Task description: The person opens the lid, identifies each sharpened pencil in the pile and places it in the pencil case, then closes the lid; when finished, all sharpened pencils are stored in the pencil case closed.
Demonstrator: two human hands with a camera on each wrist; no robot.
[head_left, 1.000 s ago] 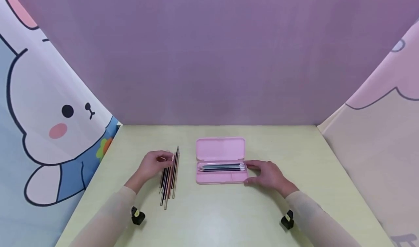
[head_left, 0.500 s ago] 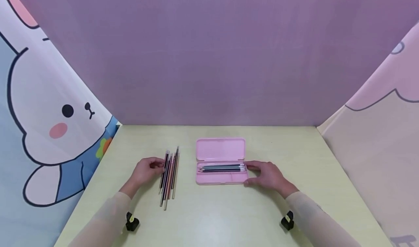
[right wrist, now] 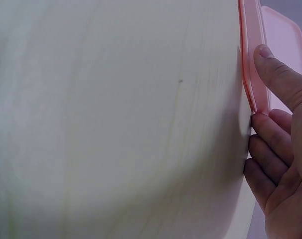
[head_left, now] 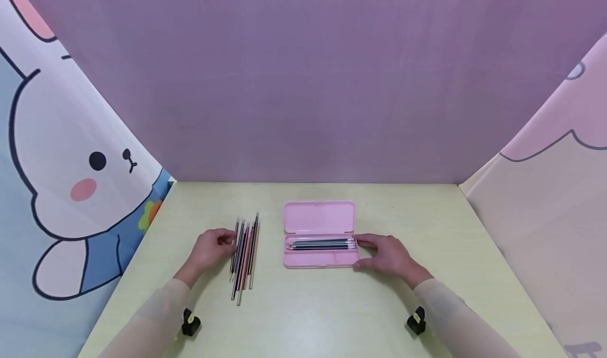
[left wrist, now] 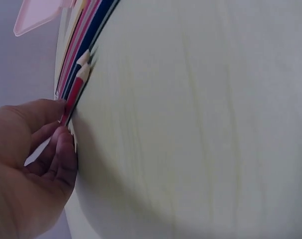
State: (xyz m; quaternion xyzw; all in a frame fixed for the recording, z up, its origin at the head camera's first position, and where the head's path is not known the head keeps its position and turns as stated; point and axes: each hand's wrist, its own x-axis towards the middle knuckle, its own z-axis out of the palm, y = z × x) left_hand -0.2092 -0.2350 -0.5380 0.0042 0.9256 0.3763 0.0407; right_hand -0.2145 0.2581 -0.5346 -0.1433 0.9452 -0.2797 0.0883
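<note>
My left hand (head_left: 211, 250) is at the left edge of a loose bunch of pencils (head_left: 247, 252) on the table. Its thumb and fingers pinch a red pencil (left wrist: 76, 89), whose bare wooden tip shows in the left wrist view. Right of the bunch lies a pink pencil case (head_left: 310, 259), lid (head_left: 319, 215) raised back. Several dark and grey-blue pencils (head_left: 320, 244) lie side by side in its rear compartment. My right hand (head_left: 386, 253) grips the right end of the case, thumb at the near corner and fingers at the far side.
Both hands work over a pale wood-grain table (head_left: 303, 316). A purple panel (head_left: 313, 84) rises along its back edge. Printed cloths stand at both sides, the left one with a rabbit (head_left: 71, 157). Black wrist devices (head_left: 191, 323) hang under both forearms.
My left hand has drawn back left and slightly nearer from above the bunch to its left edge. One pencil now stands a little apart there. The right hand and case stay put.
</note>
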